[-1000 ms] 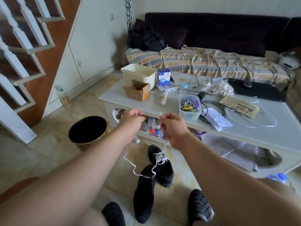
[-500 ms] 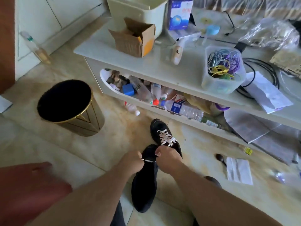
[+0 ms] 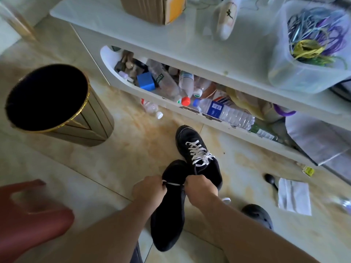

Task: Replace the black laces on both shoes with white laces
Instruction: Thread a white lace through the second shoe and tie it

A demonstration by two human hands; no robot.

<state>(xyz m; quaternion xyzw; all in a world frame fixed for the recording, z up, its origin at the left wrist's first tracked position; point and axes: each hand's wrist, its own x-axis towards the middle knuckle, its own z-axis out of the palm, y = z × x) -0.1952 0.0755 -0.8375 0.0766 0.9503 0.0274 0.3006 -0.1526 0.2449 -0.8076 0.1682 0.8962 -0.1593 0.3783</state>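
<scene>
— Shoes first: where did they sit?
— Both were on the floor (image 3: 117,164) in front of the desk (image 3: 171,46). The far shoe (image 3: 197,154) was already laced with a white lace (image 3: 199,153). The near shoe (image 3: 169,211) lay touching it, toe towards the desk.

— What else was big down there?
— A dark bin (image 3: 55,103) with a gold rim stood to the left, well apart from the shoes. The desk's lower shelf (image 3: 171,103) was crowded with plastic bottles (image 3: 226,112). Up top sat a clear tub (image 3: 307,73) of coloured cords and a cardboard box (image 3: 153,8).

— And the hands?
— Close together over the near shoe. The left hand (image 3: 150,190) and right hand (image 3: 201,188) each pinched an end of a short stretch of white lace (image 3: 173,184), pulled taut between them.

— Anything smaller?
— A white sheet of paper (image 3: 294,198) lay on the floor to the right.
</scene>
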